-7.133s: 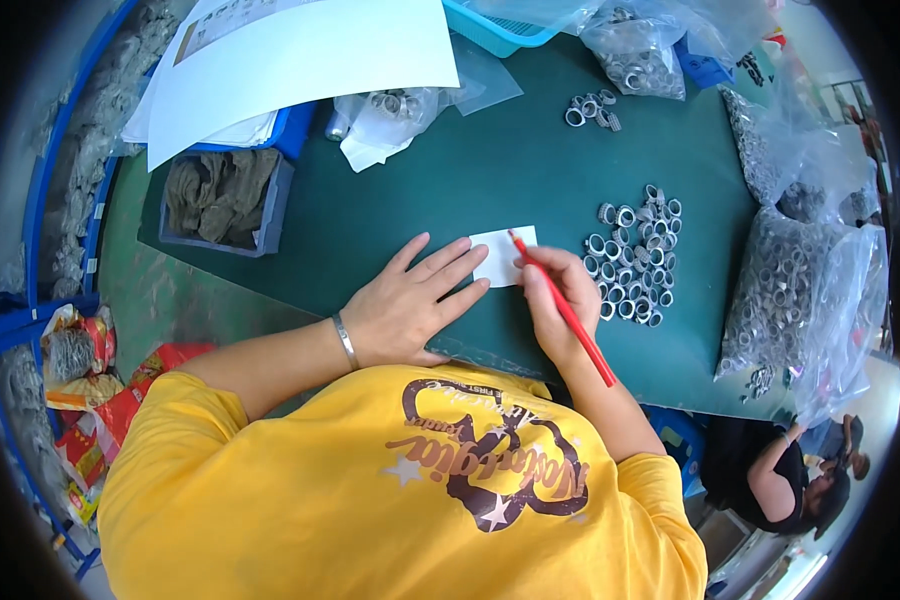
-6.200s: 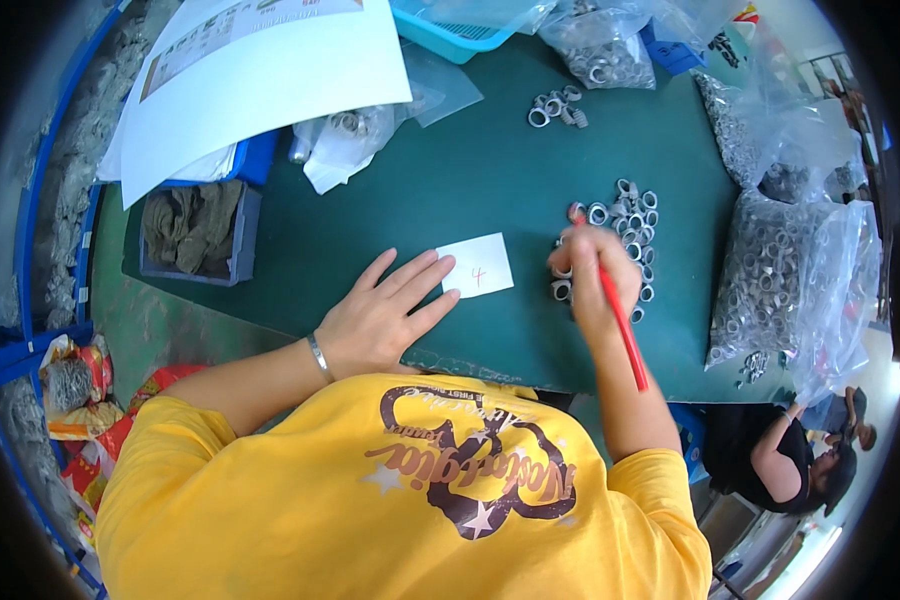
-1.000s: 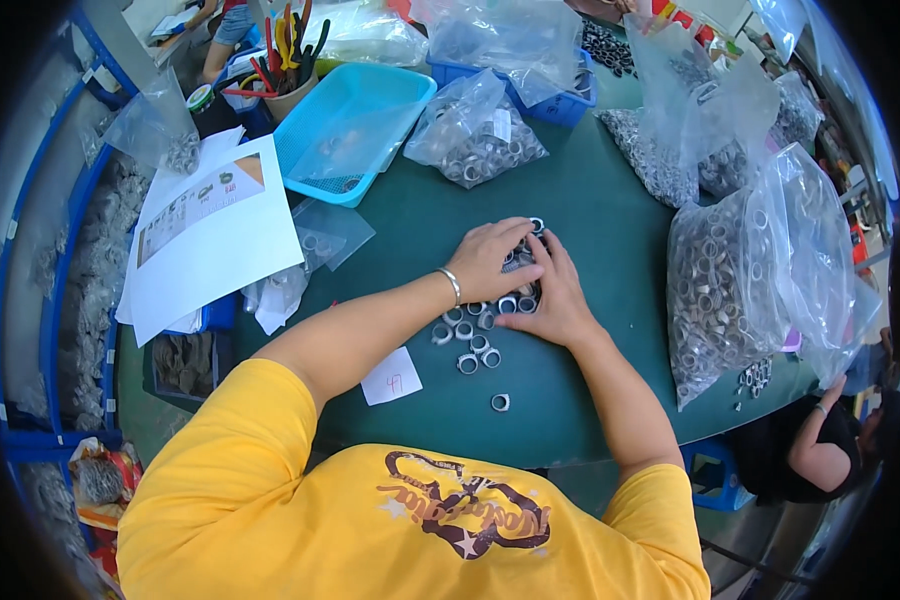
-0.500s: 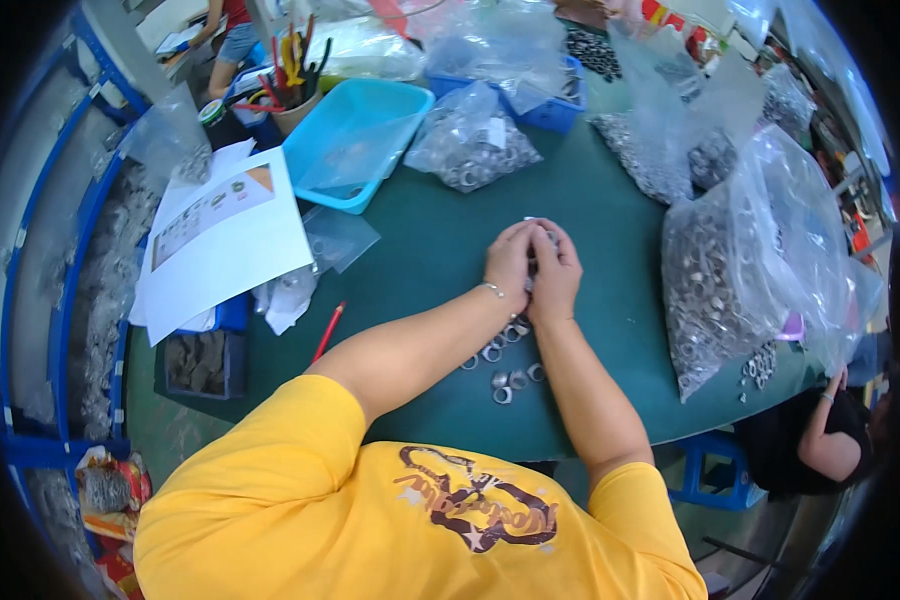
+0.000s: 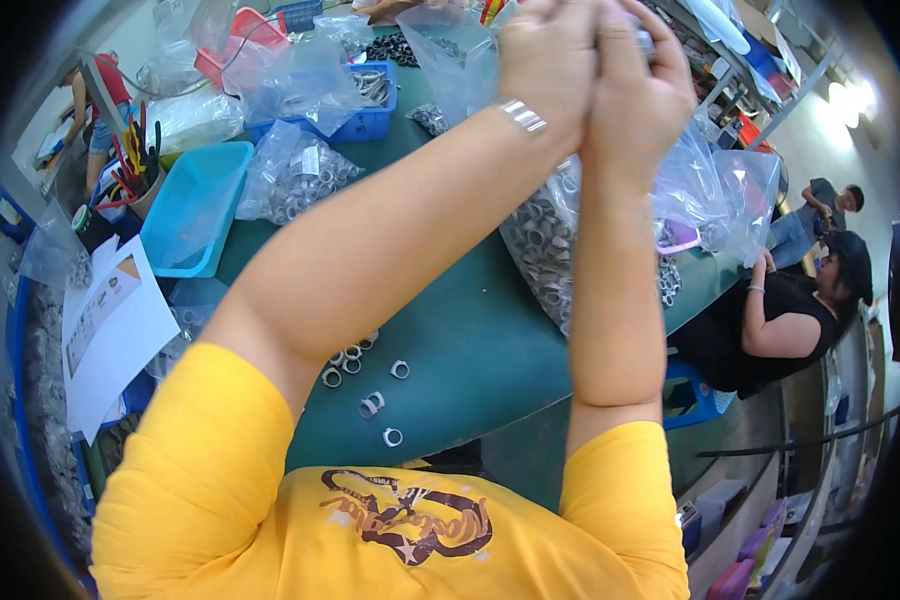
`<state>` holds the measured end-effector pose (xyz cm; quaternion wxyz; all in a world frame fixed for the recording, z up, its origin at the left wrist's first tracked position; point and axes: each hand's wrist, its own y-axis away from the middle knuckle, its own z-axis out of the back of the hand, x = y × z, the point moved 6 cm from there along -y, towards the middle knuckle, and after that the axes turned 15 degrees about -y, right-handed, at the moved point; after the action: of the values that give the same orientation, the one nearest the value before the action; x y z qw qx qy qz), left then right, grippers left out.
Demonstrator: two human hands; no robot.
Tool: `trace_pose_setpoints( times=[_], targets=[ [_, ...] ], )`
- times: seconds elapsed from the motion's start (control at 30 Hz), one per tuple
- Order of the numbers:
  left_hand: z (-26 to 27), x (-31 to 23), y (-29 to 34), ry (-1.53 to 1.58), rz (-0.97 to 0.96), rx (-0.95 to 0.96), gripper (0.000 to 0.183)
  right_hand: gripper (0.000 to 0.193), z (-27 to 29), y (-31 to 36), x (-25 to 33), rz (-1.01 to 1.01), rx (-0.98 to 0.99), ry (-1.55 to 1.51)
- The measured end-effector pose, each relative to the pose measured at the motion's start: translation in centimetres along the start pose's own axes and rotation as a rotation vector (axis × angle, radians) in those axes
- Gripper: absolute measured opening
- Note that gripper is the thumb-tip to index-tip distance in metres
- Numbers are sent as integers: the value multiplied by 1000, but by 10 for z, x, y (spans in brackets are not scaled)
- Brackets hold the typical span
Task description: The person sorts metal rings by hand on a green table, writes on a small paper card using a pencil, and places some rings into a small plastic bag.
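My left hand (image 5: 548,62) and my right hand (image 5: 638,100) are cupped together, raised high over the table at the top of the view. Their fingers are closed around metal rings (image 5: 644,40), of which only a small silvery part shows. Below my hands stands a big clear bag of metal rings (image 5: 542,245), partly covered by my right forearm. Several loose rings (image 5: 372,404) lie on the green table (image 5: 460,340) near its front edge, some beside my left elbow.
On the left are a light blue tray (image 5: 195,215), printed sheets (image 5: 120,320) and a pot of tools (image 5: 142,180). Behind stand a smaller bag of rings (image 5: 305,175) and a blue basket (image 5: 370,122). To the right, a person in black (image 5: 795,320) sits at the table's edge.
Both hands have risen from the middle of the table, moving up and to the right together, still cupped. The view has turned to the right. Loose rings stay on the table.
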<state>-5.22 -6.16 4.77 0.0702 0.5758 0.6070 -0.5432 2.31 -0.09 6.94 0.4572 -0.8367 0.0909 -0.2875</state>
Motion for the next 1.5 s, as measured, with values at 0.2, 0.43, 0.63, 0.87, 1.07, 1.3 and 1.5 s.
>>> trace_pose_setpoints(
  times=[0.2, 0.43, 0.63, 0.87, 1.07, 1.3, 1.5],
  targets=[
    [-18, 64, -30, -620, 240, 189, 21, 48, 85, -11, -88, -563, 267, 643],
    [141, 20, -6, -1013, -277, 485, 30, 41, 47, 160, 37, 7, 945, 201],
    [310, 119, 105, -1294, 192, 593, 48, 73, 8, 342, 46, -315, 1676, 54],
    [294, 123, 191, -971, 369, 678, 39, 41, -14, 342, -25, -15, 1432, 90],
    [306, 35, 236, -1279, 466, 831, 109, 104, -7, 316, -114, -542, 1389, 106],
    [304, 32, 258, -1559, 265, 939, 114, 124, -19, 335, -44, -253, 1824, 91],
    [282, 77, 222, -1217, 356, 451, 68, 82, -19, 346, -68, -472, 1230, 233]
  ],
)
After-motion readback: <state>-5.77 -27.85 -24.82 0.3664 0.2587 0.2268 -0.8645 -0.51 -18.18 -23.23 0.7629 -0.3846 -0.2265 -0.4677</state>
